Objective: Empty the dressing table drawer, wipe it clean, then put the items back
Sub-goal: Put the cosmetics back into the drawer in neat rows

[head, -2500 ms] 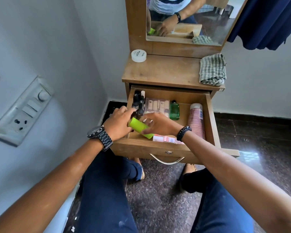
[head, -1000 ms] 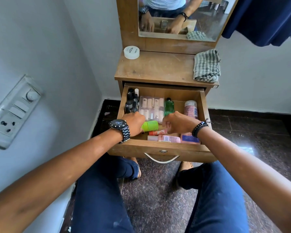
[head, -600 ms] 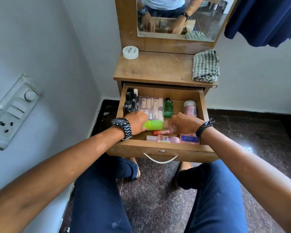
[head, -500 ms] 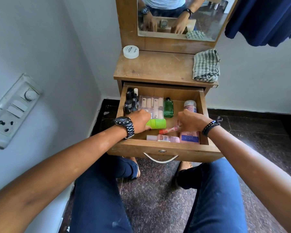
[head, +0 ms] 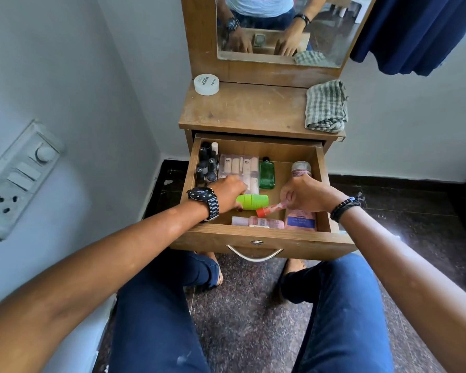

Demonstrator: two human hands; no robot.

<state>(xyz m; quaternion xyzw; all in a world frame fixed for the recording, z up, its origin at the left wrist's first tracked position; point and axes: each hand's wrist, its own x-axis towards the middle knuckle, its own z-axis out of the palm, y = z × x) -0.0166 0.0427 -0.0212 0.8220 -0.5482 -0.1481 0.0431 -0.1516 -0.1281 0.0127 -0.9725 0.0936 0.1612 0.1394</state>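
- The wooden dressing table [head: 253,114] stands against the wall, with a mirror [head: 280,28] rising at its back (both hands and the watch show in the reflection).
- The drawer [head: 258,239] is pulled out toward the person's knees, its metal handle [head: 254,254] facing the camera, and it is full of toiletries.
- A checked cloth [head: 325,106] lies crumpled on the right end of the table top.
- The left hand [head: 228,193], a black watch on its wrist, reaches into the drawer's left half; its fingers curl around the near end of a lime-green container [head: 253,201] lying on its side.
- The right hand [head: 307,196], a beaded band on its wrist, is over the drawer's right half and pinches a slim pink tube with an orange-red cap [head: 269,210], tilted cap-down toward the middle.
- A clear pack of pale tubes [head: 240,168] lies flat at the back, just left of a green glass bottle [head: 267,175].
- A pink bottle with a blue label [head: 300,220] lies along the right wall, partly under the right hand.
- A white round tin [head: 206,84] sits at the table's back-left corner.
- Several black-capped small bottles [head: 206,164] cluster in the drawer's back-left corner.
- A small pink tube [head: 258,222] lies against the drawer's front wall.
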